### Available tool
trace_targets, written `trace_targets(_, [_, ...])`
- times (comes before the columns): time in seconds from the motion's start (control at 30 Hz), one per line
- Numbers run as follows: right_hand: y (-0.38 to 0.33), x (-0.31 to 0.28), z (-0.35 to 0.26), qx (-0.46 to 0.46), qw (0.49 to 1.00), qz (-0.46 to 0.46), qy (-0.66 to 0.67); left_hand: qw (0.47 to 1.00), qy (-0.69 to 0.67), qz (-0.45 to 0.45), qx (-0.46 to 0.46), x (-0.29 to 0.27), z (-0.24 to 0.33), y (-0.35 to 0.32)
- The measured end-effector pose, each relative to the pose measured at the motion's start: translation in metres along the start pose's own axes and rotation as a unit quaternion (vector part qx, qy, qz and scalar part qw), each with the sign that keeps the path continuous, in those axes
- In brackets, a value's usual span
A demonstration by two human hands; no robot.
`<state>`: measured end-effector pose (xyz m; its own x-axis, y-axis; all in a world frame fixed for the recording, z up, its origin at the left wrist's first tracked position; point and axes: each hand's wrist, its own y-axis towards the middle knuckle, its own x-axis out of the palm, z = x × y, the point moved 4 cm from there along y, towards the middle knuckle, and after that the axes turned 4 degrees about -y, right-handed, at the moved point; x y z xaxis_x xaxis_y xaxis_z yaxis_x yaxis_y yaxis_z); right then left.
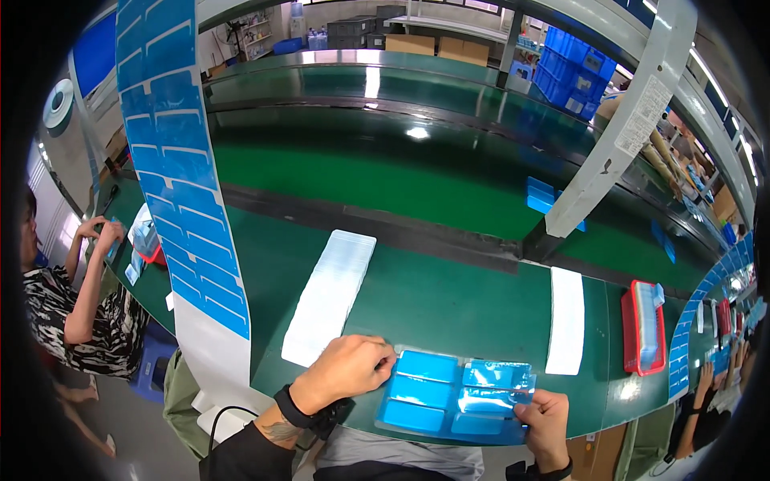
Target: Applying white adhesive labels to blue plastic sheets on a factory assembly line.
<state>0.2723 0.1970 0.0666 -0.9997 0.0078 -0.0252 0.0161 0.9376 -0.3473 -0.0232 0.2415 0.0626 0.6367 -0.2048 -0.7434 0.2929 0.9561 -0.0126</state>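
Note:
Low in front of me, at the table's near edge, lie glossy blue film panels in clear plastic, a left group (423,394) and a right group (491,398), each with three rectangles. My right hand (547,425) pinches the right edge of the right group between thumb and fingers. My left hand (349,370) is closed, its fingertips pressed together at the upper left corner of the left group; what they hold, if anything, is hidden. Behind my left hand rests a long fanned stack of thin pale cards (330,297).
A long liner of blue stickers (180,160) hangs at left. Right lie another white card stack (566,321) and a red basket (644,329) of pale pieces. A grey post (618,136) rises beside the green conveyor (385,180). A co-worker (80,297) sits at left; others work at far right.

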Motion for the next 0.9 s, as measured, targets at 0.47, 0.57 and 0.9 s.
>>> trace_targets(0.47, [0.006, -0.009, 0.014, -0.015, 1.000, -0.025, 0.007, 1.000, -0.023, -0.001, 0.012, 0.002, 0.001, -0.001])
trace_targets(0.57, [0.007, -0.009, 0.015, 0.000, 1.000, -0.027, -0.004, 1.000, -0.008, 0.012, 0.016, 0.003, -0.001, -0.001])
trace_targets(0.9, [0.009, -0.006, 0.002, -0.048, 0.997, -0.041, -0.036, 0.998, -0.062, -0.020, 0.027, 0.005, 0.009, -0.034])
